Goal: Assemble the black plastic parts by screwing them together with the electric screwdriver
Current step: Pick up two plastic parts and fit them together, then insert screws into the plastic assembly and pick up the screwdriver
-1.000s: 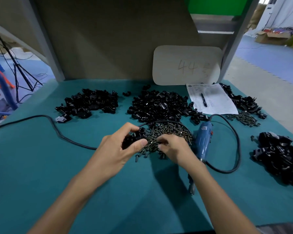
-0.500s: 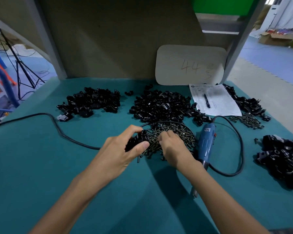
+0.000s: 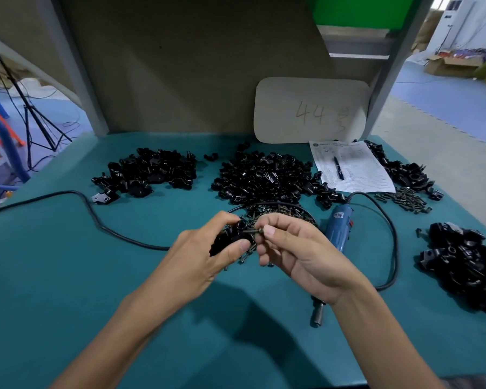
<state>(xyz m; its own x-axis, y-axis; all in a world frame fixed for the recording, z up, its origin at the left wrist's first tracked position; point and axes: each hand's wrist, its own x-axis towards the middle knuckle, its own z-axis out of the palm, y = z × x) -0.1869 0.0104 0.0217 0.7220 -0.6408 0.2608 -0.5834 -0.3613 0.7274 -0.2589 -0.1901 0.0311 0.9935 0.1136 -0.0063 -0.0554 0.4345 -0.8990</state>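
On the worktop (image 3: 68, 276), heaps of black parts (image 3: 264, 178) lie within reach and the electric screwdriver (image 3: 337, 228) rests idle beside the right wrist, while the left hand (image 3: 199, 262) grips a black plastic part (image 3: 230, 237) steady, seemingly so the right hand (image 3: 300, 254) can start its pinched screw (image 3: 251, 231)

Teal counter (image 3: 68, 276) carrying 4 heaps of black plastic parts: a far-left heap (image 3: 149, 175), a larger centre heap (image 3: 264, 178), a far-right heap (image 3: 401, 171) and a near-right heap (image 3: 466, 265). A mound of screws (image 3: 286, 213) lies just near of the centre heap, with a smaller scatter of screws (image 3: 404, 197) beside the far-right heap. A blue electric screwdriver (image 3: 337, 228) lies right of the mound, and a black cable (image 3: 104, 228) trails to the left edge. A pen (image 3: 338, 168) rests on a printed sheet (image 3: 359, 175) before a card marked "44" (image 3: 312, 110).
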